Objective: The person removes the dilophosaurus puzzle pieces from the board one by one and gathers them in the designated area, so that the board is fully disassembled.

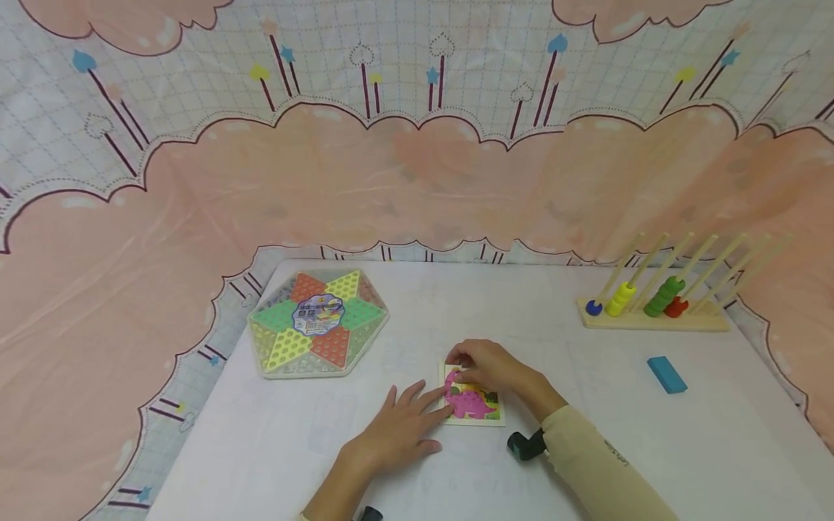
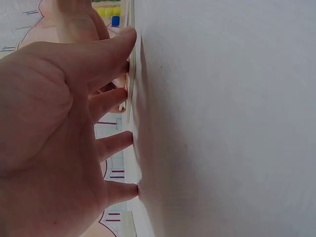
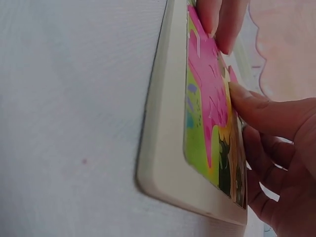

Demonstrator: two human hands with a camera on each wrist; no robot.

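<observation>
A small dinosaur jigsaw puzzle [image 1: 474,405] in a pale tray [image 3: 163,148] lies flat on the white table, a pink dinosaur on green and yellow. My left hand [image 1: 405,427] has its fingers spread, with fingertips [image 3: 224,44] resting on the left part of the picture. At the upper left corner my right hand [image 1: 489,365] bends over the puzzle, thumb and curled fingers pinching a puzzle piece [image 3: 232,74] with pink on it. Most of that piece is hidden behind the fingers. In the left wrist view the left thumb [image 2: 126,42] is close beside the tray's edge.
A hexagonal Chinese checkers board [image 1: 280,362] with coloured star points lies at the back left. A wooden rack [image 1: 651,322] with upright rods and coloured beads stands at the back right. Nearer on the right lies a blue block [image 1: 667,374].
</observation>
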